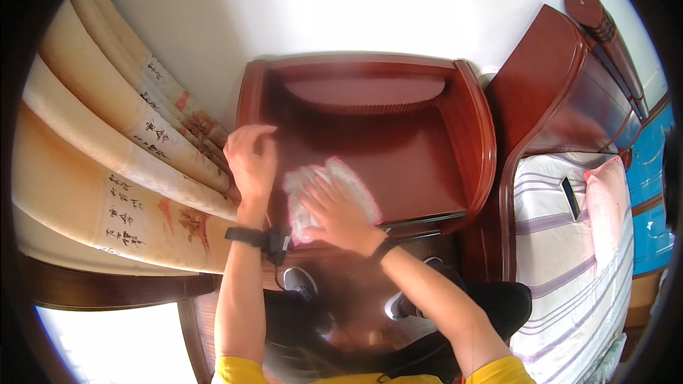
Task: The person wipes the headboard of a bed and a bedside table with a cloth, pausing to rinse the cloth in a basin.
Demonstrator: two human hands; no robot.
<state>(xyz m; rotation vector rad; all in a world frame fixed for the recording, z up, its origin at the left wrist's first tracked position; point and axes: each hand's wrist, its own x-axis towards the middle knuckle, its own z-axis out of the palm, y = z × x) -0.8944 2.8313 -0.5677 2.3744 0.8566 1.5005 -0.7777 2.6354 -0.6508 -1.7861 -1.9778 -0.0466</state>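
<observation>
A white cloth with a pink edge (363,194) lies crumpled on the top of a glossy red-brown wooden nightstand (411,170). Flat on this cloth presses my right hand (336,210), palm down with its fingers somewhat spread. My left hand (253,162) is at the nightstand's left side panel (251,96), its fingers bent over towards the top. Whether it grips the panel or only rests there is hidden by the hand itself. Each wrist wears a black strap, and a small black device sits at the left one.
Cream curtains (122,170) bearing writing hang close on the left. At right stand a curved wooden headboard (539,85) and a bed with a striped sheet (555,256). A dark flat device (570,200) lies beside a pink pillow (605,213). Behind the nightstand rises a white wall (363,5).
</observation>
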